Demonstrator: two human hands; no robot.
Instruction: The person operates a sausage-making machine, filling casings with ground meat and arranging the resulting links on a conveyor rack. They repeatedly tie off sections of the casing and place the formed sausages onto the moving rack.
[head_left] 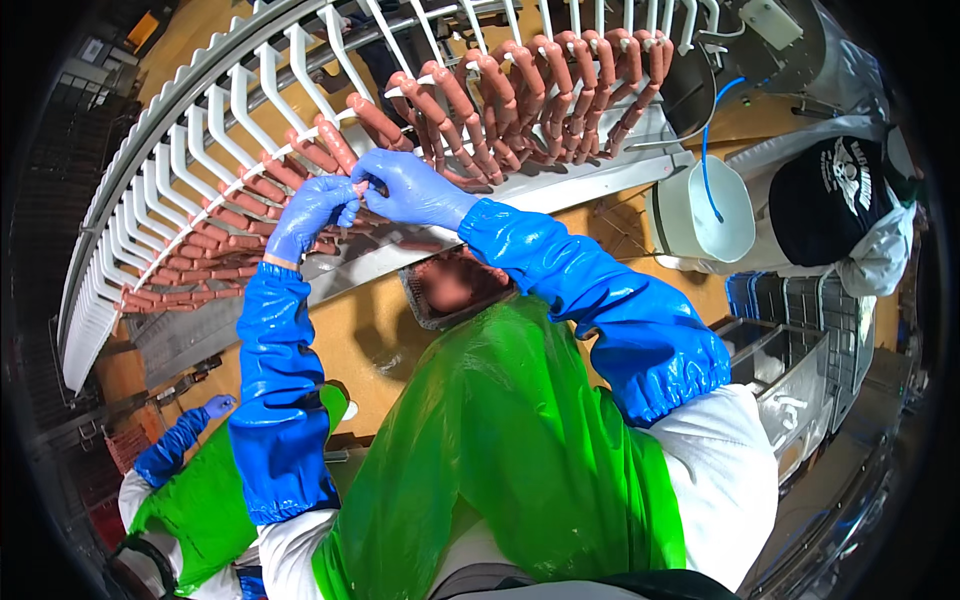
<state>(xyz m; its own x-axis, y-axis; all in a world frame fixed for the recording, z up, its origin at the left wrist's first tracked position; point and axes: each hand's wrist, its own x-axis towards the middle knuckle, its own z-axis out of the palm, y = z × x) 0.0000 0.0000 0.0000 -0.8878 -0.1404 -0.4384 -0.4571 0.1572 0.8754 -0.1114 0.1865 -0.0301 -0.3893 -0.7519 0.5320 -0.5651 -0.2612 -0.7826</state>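
Observation:
My left hand (315, 215) and my right hand (412, 188), both in purple-blue gloves, meet in front of a curved rack of white hooks (300, 62). Their fingers are pinched together around a small pink sausage piece (361, 188). Just above the fingertips, a pink sausage link (337, 146) hangs at a hook. To the right, long strings of linked sausages (505, 95) drape from the hooks in loops. More sausage strings (215, 235) hang along the left part of the rack, behind my left hand. Fingers hide part of the pinched piece.
A metal ledge (400, 252) runs below the sausages. Under my right forearm is a container (425, 318) with blurred reddish contents. A white bucket (708, 215) with a blue hose (705, 150) stands right, near a person in dark and white clothing. Another person in a green apron (200, 515) works lower left.

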